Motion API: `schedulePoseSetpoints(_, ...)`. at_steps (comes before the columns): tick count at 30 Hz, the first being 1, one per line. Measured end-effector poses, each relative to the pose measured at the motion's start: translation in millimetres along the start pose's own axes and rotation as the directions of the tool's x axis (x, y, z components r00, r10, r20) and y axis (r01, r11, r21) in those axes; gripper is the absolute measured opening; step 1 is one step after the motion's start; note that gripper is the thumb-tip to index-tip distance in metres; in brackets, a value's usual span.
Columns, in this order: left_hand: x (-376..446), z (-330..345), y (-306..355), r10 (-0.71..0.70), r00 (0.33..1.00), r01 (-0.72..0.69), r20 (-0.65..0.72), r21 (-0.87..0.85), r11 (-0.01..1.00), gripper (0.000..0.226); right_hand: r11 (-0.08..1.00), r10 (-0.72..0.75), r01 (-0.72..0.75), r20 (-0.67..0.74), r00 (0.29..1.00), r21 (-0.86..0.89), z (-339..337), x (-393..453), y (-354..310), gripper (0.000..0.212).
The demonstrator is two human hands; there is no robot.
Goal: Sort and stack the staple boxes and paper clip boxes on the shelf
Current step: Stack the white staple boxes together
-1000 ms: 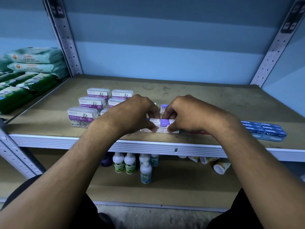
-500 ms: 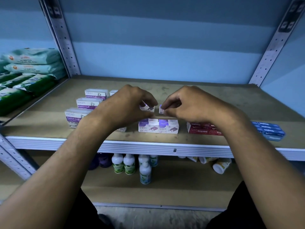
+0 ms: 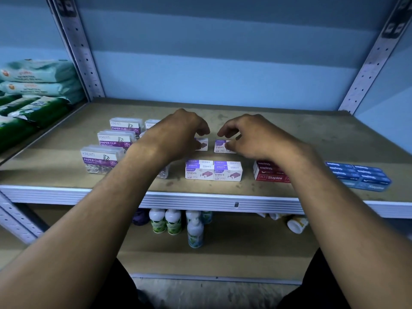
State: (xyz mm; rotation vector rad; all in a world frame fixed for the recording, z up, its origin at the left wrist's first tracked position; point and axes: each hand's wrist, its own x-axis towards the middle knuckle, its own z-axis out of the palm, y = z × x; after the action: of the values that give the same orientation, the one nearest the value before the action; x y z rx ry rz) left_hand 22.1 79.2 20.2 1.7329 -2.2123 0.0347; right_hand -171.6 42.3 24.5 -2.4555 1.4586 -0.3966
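Two small purple-and-white staple boxes stand apart behind the front stack. My left hand [image 3: 178, 134] hovers over the left staple box [image 3: 202, 145], its curled fingers hiding that box's left side and its thumb raised above it. My right hand [image 3: 252, 137] reaches over the right staple box [image 3: 219, 147], fingertips touching its right end, thumb lifted clear. A stack of purple staple boxes [image 3: 214, 171] sits in front near the shelf edge. Clear paper clip boxes [image 3: 101, 158] stand in rows at the left. Red staple boxes [image 3: 267, 173] and blue staple boxes [image 3: 356, 175] lie to the right.
The brown shelf board [image 3: 289, 130] has a white front rail [image 3: 200, 201]. Green and teal packs [image 3: 33, 97] lie on the neighbouring shelf at left. Small bottles [image 3: 174, 221] stand on the shelf below. Perforated metal uprights [image 3: 367, 63] frame the bay.
Both hands let go of the front purple stack, rose and moved back to the two single staple boxes behind it. They have now lowered onto those boxes.
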Motion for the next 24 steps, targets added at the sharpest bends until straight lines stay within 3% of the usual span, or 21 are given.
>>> schedulePoseSetpoints(7,9,13,-2,-0.071,0.997,0.072,-0.026,0.026,0.997,0.027,0.998,-0.016,0.015,-0.021,1.000,-0.054,8,7,2,0.030)
schedulePoseSetpoints(15,8,10,3,-0.106,0.994,0.106,-0.033,0.000,0.994,0.038,0.999,-0.033,0.031,-0.075,0.997,-0.028,10,6,4,0.036)
schedulePoseSetpoints(24,-6,-6,13,-0.068,0.995,0.065,-0.067,-0.047,0.997,0.033,0.996,-0.079,0.084,-0.131,0.988,0.033,1,-6,-2,0.035)
